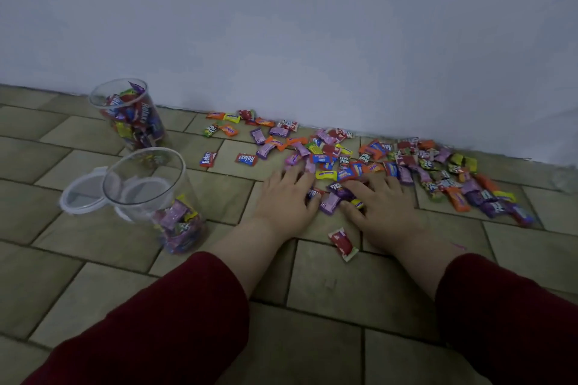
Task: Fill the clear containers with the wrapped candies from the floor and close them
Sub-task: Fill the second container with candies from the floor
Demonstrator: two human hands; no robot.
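- Near container (156, 197): clear and round, it stands open on the tiled floor (328, 291), at about nine o'clock from the hands. Wrapped candies fill roughly its bottom third, mostly purple and pink wrappers with some yellow.
- Far container (131, 116): it stands at about ten o'clock from the hands, close to the wall (281, 25), with its mouth also uncovered. It is more than half full of a mixed load in which red "Relax" wrappers show.
- Lids (81, 194): one clear, white-rimmed lid lies flat on the floor, just beside the near container at its nine o'clock. A second lid shows through that container's wall.
- Candy pile (406, 166): loose candies are spread along the wall from twelve to two o'clock of the hands.
- Left hand (286, 197): it lies palm down with its fingers spread flat, pressing on the near edge of the pile and gripping nothing.
- Right hand (378, 206): it is likewise flat and spread, resting on candies. A few purple pieces sit between the two hands.
- Red candy (343, 244): it lies alone at six o'clock, between the wrists.
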